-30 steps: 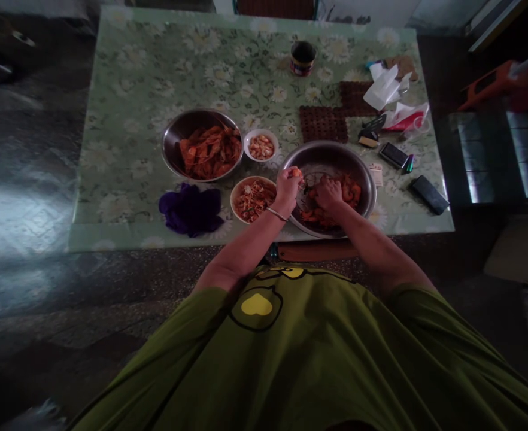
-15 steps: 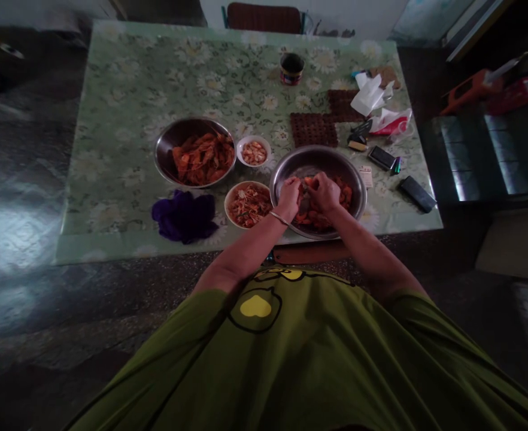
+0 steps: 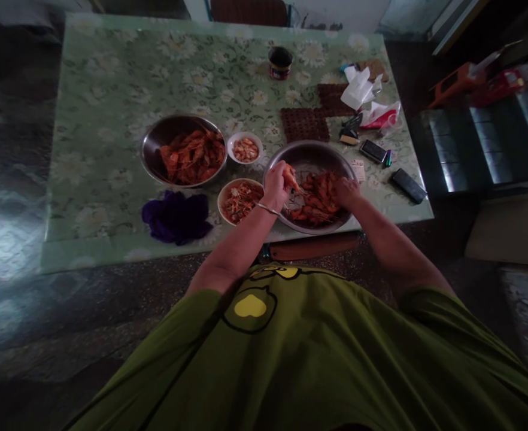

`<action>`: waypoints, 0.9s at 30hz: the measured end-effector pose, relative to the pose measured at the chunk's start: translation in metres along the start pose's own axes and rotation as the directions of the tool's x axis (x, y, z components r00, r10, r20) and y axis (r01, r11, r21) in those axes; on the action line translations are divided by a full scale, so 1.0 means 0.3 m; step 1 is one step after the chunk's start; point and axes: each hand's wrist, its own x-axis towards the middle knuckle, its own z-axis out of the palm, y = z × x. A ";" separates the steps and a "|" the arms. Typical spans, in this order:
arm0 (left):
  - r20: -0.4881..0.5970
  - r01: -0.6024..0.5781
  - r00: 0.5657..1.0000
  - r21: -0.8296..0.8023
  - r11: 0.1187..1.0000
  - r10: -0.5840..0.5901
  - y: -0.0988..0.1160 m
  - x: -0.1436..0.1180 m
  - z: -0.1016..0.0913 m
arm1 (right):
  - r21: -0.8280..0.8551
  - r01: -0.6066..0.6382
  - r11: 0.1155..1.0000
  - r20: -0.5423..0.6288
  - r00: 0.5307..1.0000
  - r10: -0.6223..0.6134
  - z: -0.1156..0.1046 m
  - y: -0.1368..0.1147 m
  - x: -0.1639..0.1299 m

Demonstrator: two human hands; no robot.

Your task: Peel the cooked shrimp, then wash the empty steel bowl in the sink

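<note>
My left hand [image 3: 276, 184], a bracelet at its wrist, is closed on an orange shrimp [image 3: 292, 178] above the left side of a wide metal basin [image 3: 286, 154]. Inside the basin lies a heap of whole shrimp [image 3: 315, 203]. My right hand [image 3: 347, 193] reaches over the basin's right rim to the edge of the heap; its fingertips are hidden. Left of the basin stand a bowl of heads and shells [image 3: 240, 202], a small white bowl [image 3: 230, 157] of peeled shrimp [image 3: 246, 149] and a metal bowl [image 3: 149, 158] with more whole shrimp [image 3: 192, 157].
A purple cloth [image 3: 176, 216] lies at the table's front left. Woven brown mats [image 3: 304, 124], an open can [image 3: 280, 63], crumpled tissue [image 3: 357, 87], a black phone-like object [image 3: 407, 185] and a dark case [image 3: 373, 151] are on the flowered tablecloth [image 3: 106, 90].
My hands, together over the basin before, have parted. The left has drawn left with a shrimp; the right has moved right and down to the heap. The view has shifted slightly.
</note>
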 end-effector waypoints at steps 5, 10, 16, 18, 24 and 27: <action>0.031 0.022 0.999 -0.010 1.000 -0.022 -0.002 0.003 -0.010 | -0.067 0.060 0.996 -0.053 0.997 -0.063 0.035 -0.050 -0.015; 0.073 -0.007 0.997 -0.031 0.999 0.009 -0.021 0.021 -0.023 | -0.067 0.025 0.997 -0.121 0.992 -0.033 -0.040 0.009 0.005; 0.102 -0.054 0.993 -0.039 0.998 0.058 0.009 0.044 -0.009 | -0.055 0.039 0.998 -0.085 0.995 -0.044 -0.132 0.021 0.023; 0.078 -0.034 0.996 0.006 0.999 0.033 0.014 0.039 -0.004 | -0.084 0.150 0.985 -0.026 0.988 -0.152 -0.114 -0.016 0.027; 0.042 -0.005 0.999 -0.012 1.000 0.005 -0.003 0.020 -0.015 | -0.127 0.252 0.959 -0.011 0.967 -0.255 -0.027 -0.069 0.076; 0.049 -0.008 0.999 -0.035 0.999 0.010 -0.006 0.024 -0.025 | -0.064 0.220 0.973 0.013 0.976 -0.219 -0.035 -0.046 0.097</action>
